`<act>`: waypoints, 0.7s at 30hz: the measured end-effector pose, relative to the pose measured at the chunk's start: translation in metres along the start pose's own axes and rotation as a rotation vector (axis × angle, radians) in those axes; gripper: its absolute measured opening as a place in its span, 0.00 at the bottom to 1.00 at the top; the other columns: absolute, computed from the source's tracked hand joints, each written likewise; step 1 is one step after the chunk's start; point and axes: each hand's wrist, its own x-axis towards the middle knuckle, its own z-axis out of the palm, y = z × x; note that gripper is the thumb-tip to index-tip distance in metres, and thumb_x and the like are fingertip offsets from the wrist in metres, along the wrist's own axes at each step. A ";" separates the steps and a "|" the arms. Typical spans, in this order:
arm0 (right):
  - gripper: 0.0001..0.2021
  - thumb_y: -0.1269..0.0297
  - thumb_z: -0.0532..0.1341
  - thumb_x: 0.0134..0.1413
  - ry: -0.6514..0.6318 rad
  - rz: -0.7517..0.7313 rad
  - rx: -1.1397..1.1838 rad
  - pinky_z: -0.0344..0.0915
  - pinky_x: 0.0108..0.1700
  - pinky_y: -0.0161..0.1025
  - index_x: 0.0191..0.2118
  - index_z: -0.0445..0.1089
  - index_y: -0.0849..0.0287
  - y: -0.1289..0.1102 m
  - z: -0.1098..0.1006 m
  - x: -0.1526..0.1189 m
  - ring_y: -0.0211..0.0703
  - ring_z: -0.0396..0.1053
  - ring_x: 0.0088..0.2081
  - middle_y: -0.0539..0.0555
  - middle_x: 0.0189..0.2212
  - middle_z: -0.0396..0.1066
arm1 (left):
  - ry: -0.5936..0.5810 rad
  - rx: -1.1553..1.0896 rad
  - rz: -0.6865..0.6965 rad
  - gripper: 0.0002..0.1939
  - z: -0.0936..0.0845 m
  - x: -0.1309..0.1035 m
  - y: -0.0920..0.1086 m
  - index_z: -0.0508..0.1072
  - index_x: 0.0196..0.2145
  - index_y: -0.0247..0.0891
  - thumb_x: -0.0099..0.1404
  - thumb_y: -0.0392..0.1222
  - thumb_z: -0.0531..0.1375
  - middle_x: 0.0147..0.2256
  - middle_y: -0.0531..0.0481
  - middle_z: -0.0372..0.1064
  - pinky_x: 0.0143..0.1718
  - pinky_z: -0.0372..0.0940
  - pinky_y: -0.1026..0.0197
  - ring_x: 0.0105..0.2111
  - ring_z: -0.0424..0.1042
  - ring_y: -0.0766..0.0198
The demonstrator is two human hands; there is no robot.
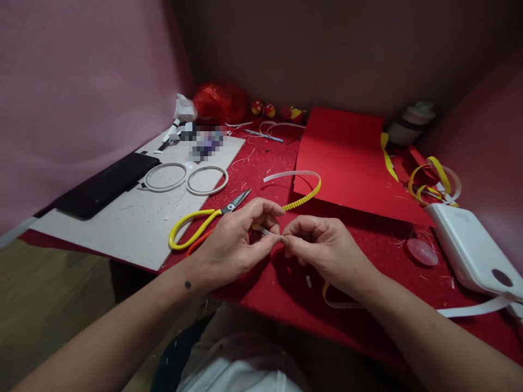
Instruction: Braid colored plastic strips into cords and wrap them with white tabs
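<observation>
In the head view a narrow corrugated paper strip [309,199], yellow and ridged on one face and white on the other, curls up beyond my hands. My left hand [249,231] is closed, pinching the strip between thumb and fingers. My right hand [316,239] also pinches, its fingertips meeting the left ones at the strip's narrow end; exactly what lies between them is partly hidden. Just left of my left hand lie scissors [194,220] with yellow handles, blades pointing away. Another yellow and white strip [343,305] passes under my right wrist.
Red card sheets [339,163] lie beyond my hands. A white power bank [474,250], a clear pink disc [420,252] and curled yellow strips [439,179] are at right. On the left, a pale board [134,234] holds two rings [207,180] and a black phone-like slab [108,185].
</observation>
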 end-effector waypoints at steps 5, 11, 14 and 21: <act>0.06 0.72 0.58 0.47 0.029 0.027 0.008 0.53 0.20 0.28 0.22 0.66 0.62 -0.001 -0.002 -0.001 0.28 0.55 0.18 0.46 0.17 0.63 | -0.018 -0.045 -0.034 0.14 -0.001 0.000 -0.001 0.62 0.44 0.34 0.60 0.33 0.57 0.34 0.50 0.67 0.36 0.66 0.63 0.34 0.69 0.67; 0.05 0.68 0.59 0.48 0.021 0.057 0.045 0.55 0.21 0.29 0.24 0.66 0.62 -0.004 0.000 0.001 0.29 0.57 0.19 0.48 0.19 0.65 | 0.012 -0.080 -0.041 0.12 -0.002 0.001 0.003 0.64 0.43 0.34 0.60 0.33 0.57 0.32 0.52 0.65 0.35 0.66 0.65 0.32 0.68 0.69; 0.03 0.68 0.60 0.46 0.015 0.097 0.107 0.57 0.21 0.29 0.27 0.67 0.63 -0.006 0.000 0.002 0.30 0.58 0.19 0.48 0.21 0.67 | 0.052 -0.045 -0.042 0.12 -0.003 0.000 0.003 0.64 0.43 0.33 0.60 0.34 0.57 0.32 0.51 0.66 0.34 0.66 0.65 0.32 0.69 0.68; 0.01 0.71 0.59 0.45 0.140 -0.014 -0.014 0.55 0.22 0.29 0.26 0.66 0.61 -0.002 0.003 -0.001 0.30 0.58 0.20 0.47 0.20 0.63 | 0.025 0.108 0.016 0.11 -0.005 -0.001 -0.001 0.67 0.41 0.34 0.60 0.36 0.59 0.35 0.50 0.69 0.35 0.65 0.65 0.33 0.70 0.68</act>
